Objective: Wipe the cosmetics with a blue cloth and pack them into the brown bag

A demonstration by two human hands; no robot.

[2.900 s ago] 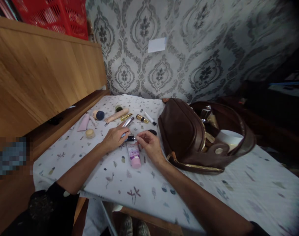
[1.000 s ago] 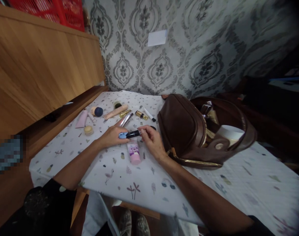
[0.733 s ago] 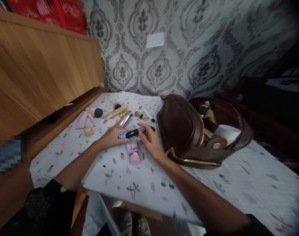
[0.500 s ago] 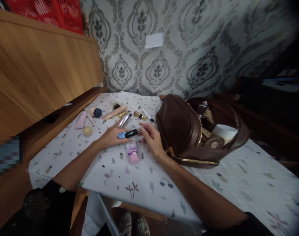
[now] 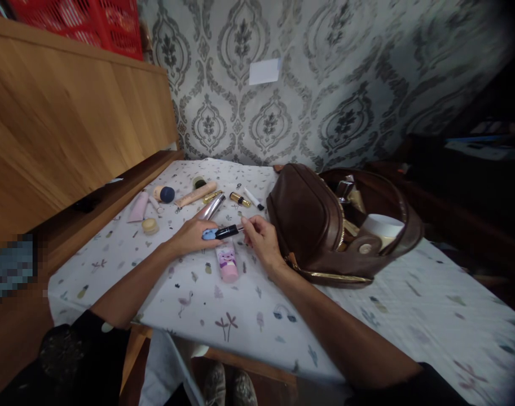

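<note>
My left hand [image 5: 192,235] is closed around a slim black cosmetic tube [image 5: 227,231] with a light-blue end. At its other end, a thin, light-coloured tip meets the pinched fingers of my right hand [image 5: 260,237]; the fingertips partly hide that tip. Just below the tube lies a pink squeeze tube [image 5: 228,263] with a cartoon figure, cap toward me. A shiny silver-pink tube [image 5: 214,207] rests right behind my left hand. Beyond my right hand are a gold-and-black lipstick tube [image 5: 239,199] and a white tube with a black cap [image 5: 254,198].
An open brown leather bag [image 5: 308,217] stands right of my hands, with a white round container [image 5: 383,226] inside. On the left of the patterned tablecloth [image 5: 164,299] lie a pink tube [image 5: 139,207], a small yellowish jar [image 5: 149,226] and a navy-capped bottle [image 5: 164,194]. A wooden cabinet [image 5: 79,107] borders the left.
My right fingertips have closed in on the thin end of the black tube, and the fingers are more curled. My left hand stays almost in place. The view has shifted slightly.
</note>
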